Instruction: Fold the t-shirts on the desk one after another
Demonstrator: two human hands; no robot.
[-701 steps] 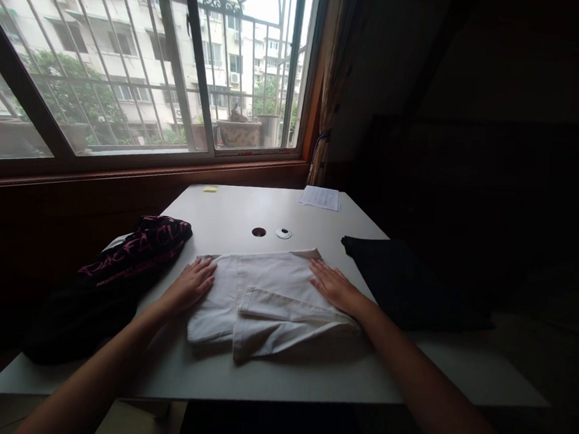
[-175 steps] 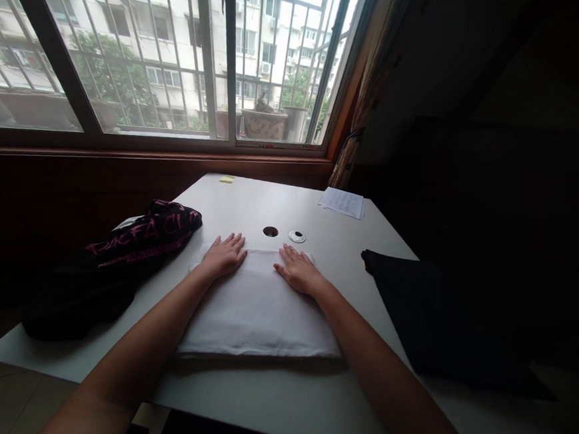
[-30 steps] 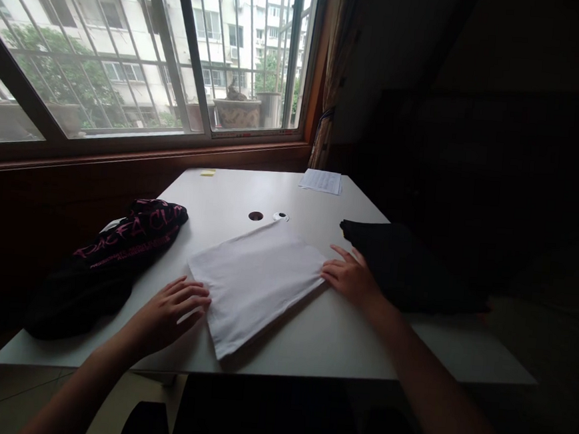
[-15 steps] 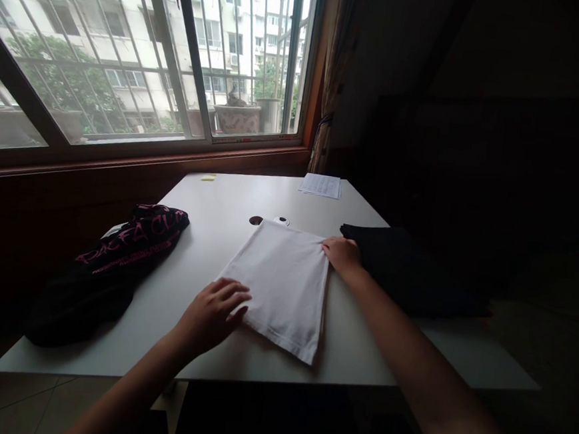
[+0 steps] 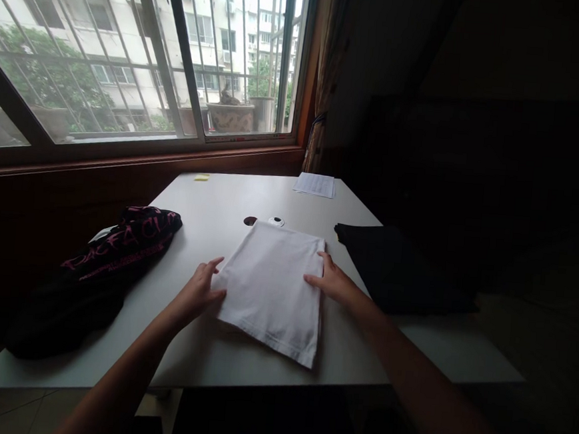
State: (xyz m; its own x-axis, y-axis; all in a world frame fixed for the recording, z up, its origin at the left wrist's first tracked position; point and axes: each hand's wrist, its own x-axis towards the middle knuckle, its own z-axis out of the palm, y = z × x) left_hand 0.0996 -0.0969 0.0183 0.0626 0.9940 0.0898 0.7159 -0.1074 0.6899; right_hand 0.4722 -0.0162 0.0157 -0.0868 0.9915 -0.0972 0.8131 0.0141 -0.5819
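Tabletop (image 5: 349,355) is shown between its near edge and the folded white cloth (image 5: 274,289), which is flanked by left hand (image 5: 198,287), spread wide, and right hand (image 5: 334,280), wide too, thumb overlapping; its far-left corner is set beside a round hole (image 5: 249,221).

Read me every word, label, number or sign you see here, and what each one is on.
"PACFA CL", as best it reads, the end folded away: pink print on the crumpled black fabric garment.
Smaller pink lines beneath: too blurred to read.
White paper sheets: print too small to read.
Grey metal window frame: red marks too small to read.
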